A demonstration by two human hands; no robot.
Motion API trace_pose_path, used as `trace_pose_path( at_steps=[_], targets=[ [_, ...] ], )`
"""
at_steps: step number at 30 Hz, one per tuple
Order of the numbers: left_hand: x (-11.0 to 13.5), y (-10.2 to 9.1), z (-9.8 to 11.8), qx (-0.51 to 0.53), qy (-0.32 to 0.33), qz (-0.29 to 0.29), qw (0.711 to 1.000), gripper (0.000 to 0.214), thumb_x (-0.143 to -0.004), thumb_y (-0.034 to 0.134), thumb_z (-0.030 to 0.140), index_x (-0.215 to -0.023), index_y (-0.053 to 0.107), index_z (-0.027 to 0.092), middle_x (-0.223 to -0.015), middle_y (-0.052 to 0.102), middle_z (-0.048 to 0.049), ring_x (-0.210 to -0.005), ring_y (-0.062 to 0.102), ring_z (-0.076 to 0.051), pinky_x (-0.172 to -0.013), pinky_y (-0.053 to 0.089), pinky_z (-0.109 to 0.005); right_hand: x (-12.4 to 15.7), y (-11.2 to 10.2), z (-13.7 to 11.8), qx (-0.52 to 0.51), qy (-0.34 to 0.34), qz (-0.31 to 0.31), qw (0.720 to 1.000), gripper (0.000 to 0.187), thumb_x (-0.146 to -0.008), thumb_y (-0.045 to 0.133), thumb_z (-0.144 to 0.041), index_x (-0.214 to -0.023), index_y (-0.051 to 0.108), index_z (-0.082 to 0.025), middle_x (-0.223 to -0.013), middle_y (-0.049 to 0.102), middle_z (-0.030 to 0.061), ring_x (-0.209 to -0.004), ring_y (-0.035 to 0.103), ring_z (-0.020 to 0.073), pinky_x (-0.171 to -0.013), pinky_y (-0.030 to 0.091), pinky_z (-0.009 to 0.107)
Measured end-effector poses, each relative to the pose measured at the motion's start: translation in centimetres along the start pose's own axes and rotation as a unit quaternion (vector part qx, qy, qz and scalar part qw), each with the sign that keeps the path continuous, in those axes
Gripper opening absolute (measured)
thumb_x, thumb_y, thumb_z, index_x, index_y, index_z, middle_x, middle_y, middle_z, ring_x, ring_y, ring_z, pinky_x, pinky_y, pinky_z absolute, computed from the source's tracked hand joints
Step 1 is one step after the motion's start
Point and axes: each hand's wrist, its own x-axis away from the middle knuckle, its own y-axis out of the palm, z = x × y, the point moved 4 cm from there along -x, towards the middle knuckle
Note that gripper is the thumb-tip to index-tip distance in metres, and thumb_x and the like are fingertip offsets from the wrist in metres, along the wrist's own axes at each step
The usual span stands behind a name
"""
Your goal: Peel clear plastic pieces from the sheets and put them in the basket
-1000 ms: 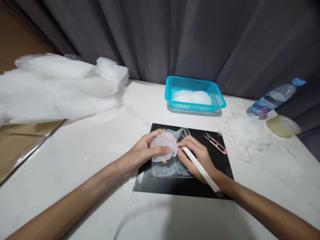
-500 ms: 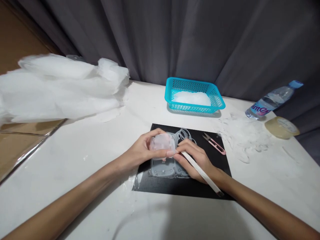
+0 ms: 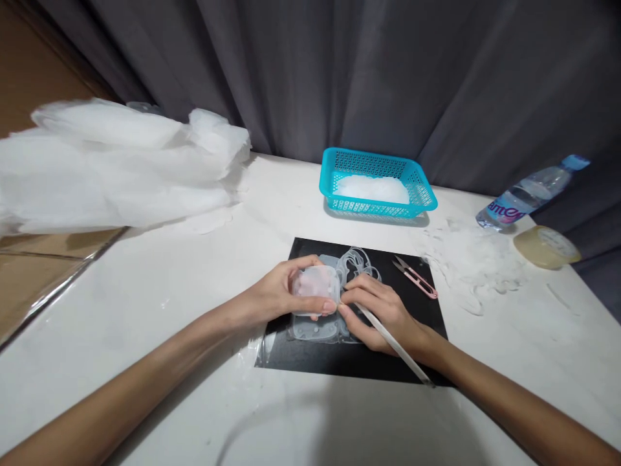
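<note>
My left hand [image 3: 286,291] is closed around the edges of a small translucent, rounded-square plastic piece [image 3: 315,283], thumb along its near side. At the piece's right corner, my right hand [image 3: 378,310] is pinched with its fingertips touching the rim. A slim white stick-like tool [image 3: 395,346] with a dark end lies through the right hand, pointing down to the right; its upper tip is hidden by the fingers. Below the hands, more clear moulded pieces [image 3: 315,329] lie on a black mat [image 3: 320,362]. Thin clear loops of trimmed strip [image 3: 356,259] lie just behind the right hand.
Pink-handled thread snips [image 3: 417,278] lie on the mat's right side. Behind stands a blue basket [image 3: 378,210] holding white pieces. Scraps [image 3: 470,259], a water bottle [image 3: 528,194] and a tape roll [image 3: 548,247] sit right; white bagged bundles [image 3: 121,175] lie left.
The translucent piece has tilted slightly in my left hand, showing its face more squarely. My right fingertips have stayed at its right edge, with the white tool shifting only slightly.
</note>
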Motion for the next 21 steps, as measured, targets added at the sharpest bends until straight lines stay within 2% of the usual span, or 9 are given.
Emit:
trace_pose_path(
  at_steps=[2, 5, 8, 12, 14, 17, 21],
  targets=[
    [0.1, -0.1, 0.1, -0.01, -0.024, -0.017, 1.0, 0.037, -0.076, 0.091, 0.031, -0.094, 0.061, 0.017, -0.076, 0.067, 0.0024, -0.068, 0.064, -0.012, -0.063, 0.05, -0.024, 0.0, -0.1, 0.7, 0.032, 0.016, -0.002, 0.999, 0.013, -0.098, 0.055, -0.011, -0.092, 0.061, -0.021, -0.086, 0.063, 0.0045, -0.08, 0.061, 0.0176, -0.074, 0.054, 0.031],
    [0.6, -0.3, 0.5, -0.047, -0.075, -0.082, 0.993, 0.037, -0.077, 0.09, 0.034, -0.095, 0.061, 0.017, -0.074, 0.067, 0.002, -0.065, 0.061, -0.013, -0.059, 0.046, -0.023, 0.1, -0.6, 2.1, 0.082, 0.074, 0.035, 0.993, 0.016, -0.098, 0.054, -0.009, -0.088, 0.059, -0.021, -0.086, 0.062, 0.0047, -0.082, 0.061, 0.0188, -0.077, 0.052, 0.034],
    [1.0, -0.9, 0.7, -0.09, -0.089, -0.118, 0.985, 0.038, -0.079, 0.088, 0.036, -0.101, 0.062, 0.017, -0.072, 0.067, 0.0027, -0.063, 0.059, -0.012, -0.057, 0.045, -0.022, 0.1, -0.9, 2.8, 0.081, 0.098, 0.048, 0.991, 0.016, -0.098, 0.054, -0.01, -0.088, 0.058, -0.021, -0.088, 0.061, 0.0044, -0.082, 0.06, 0.0185, -0.078, 0.052, 0.034],
    [1.1, -1.4, 0.6, -0.111, -0.061, -0.1, 0.987, 0.038, -0.078, 0.087, 0.037, -0.103, 0.065, 0.017, -0.073, 0.065, 0.0017, -0.063, 0.059, -0.013, -0.055, 0.046, -0.023, 0.3, -0.9, 2.4, 0.023, 0.077, 0.015, 0.997, 0.011, -0.097, 0.057, -0.011, -0.097, 0.061, -0.021, -0.093, 0.061, 0.0046, -0.087, 0.061, 0.0184, -0.08, 0.053, 0.033],
    [1.0, -1.4, 0.6, -0.124, -0.039, -0.087, 0.988, 0.036, -0.081, 0.085, 0.038, -0.106, 0.067, 0.018, -0.077, 0.066, -0.0004, -0.065, 0.061, -0.015, -0.055, 0.047, -0.023, 0.4, -1.2, 2.2, -0.01, 0.076, 0.013, 0.997, 0.015, -0.095, 0.059, -0.012, -0.106, 0.063, -0.021, -0.096, 0.062, 0.0052, -0.088, 0.062, 0.0188, -0.079, 0.053, 0.033],
    [0.9, -1.2, 0.9, -0.154, -0.008, -0.06, 0.986, 0.031, -0.089, 0.077, 0.042, -0.108, 0.07, 0.019, -0.076, 0.065, -0.0009, -0.062, 0.059, -0.014, -0.051, 0.043, -0.021, 0.4, -1.7, 1.8, -0.041, 0.084, 0.044, 0.995, 0.022, -0.095, 0.059, -0.012, -0.113, 0.064, -0.022, -0.098, 0.063, 0.0055, -0.087, 0.063, 0.0194, -0.077, 0.053, 0.034],
    [0.9, -0.9, 0.9, -0.162, -0.013, -0.049, 0.986, 0.038, -0.092, 0.072, 0.045, -0.121, 0.069, 0.021, -0.065, 0.058, 0.0023, -0.054, 0.052, -0.012, -0.045, 0.039, -0.019, 0.3, -1.6, 1.6, -0.053, 0.115, 0.082, 0.989, 0.019, -0.098, 0.06, -0.016, -0.115, 0.066, -0.022, -0.099, 0.062, 0.0053, -0.086, 0.062, 0.0186, -0.078, 0.053, 0.034]
  ],
)
